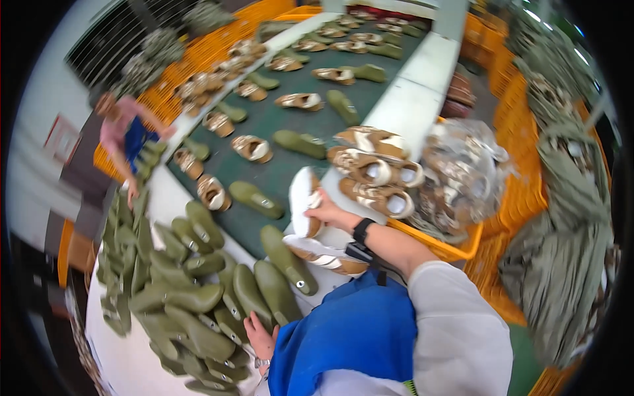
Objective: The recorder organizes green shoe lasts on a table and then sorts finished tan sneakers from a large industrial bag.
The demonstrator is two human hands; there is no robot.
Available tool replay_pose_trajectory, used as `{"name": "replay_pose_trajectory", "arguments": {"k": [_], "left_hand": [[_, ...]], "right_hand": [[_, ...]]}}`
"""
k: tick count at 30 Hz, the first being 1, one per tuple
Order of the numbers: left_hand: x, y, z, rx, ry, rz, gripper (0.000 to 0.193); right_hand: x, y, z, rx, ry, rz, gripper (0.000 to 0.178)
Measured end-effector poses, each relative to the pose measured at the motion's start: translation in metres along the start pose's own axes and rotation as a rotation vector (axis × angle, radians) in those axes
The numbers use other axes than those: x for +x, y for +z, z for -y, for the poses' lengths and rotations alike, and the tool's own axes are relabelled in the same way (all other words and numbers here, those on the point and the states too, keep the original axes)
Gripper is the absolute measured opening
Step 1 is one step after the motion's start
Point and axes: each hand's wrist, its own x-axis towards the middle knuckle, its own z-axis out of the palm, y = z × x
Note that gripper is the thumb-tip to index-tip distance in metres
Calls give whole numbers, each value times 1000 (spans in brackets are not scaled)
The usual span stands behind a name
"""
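Observation:
My right hand (325, 210) is closed round a brown and white shoe (304, 198), its white sole turned up toward the left. Just below it, another shoe (327, 255) lies on its side at the table edge, white sole showing. My left hand (260, 338) is low by my apron, fingers apart, against the near end of the green shoe lasts (251, 290); it seems to hold nothing. Many more lasts (191, 330) lie heaped to its left. Several brown shoes (373, 171) are stacked beyond my right hand.
A dark green conveyor belt (290, 125) carries shoes paired with lasts. On the right, an orange crate (456, 245) holds plastic-wrapped shoes (462, 175). Orange crates draped with grey-green cloth (561, 264) line that side. A person in a pink top (122, 125) reaches toward the lasts at left.

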Motion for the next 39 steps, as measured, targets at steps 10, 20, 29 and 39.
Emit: {"name": "replay_pose_trajectory", "arguments": {"k": [10, 20, 29, 39], "left_hand": [[13, -10, 2, 17, 81, 153, 82], [77, -9, -48, 42, 291, 342, 73], [77, -15, -78, 10, 403, 407, 68], [22, -45, -54, 3, 218, 324, 61]], "right_hand": [[-101, -78, 73, -1219, -537, 72, 42], [-165, -29, 4, -1022, -400, 651, 82], [-118, -74, -10, -172, -266, 661, 76], [-103, -86, -48, -381, -136, 525, 60]]}}
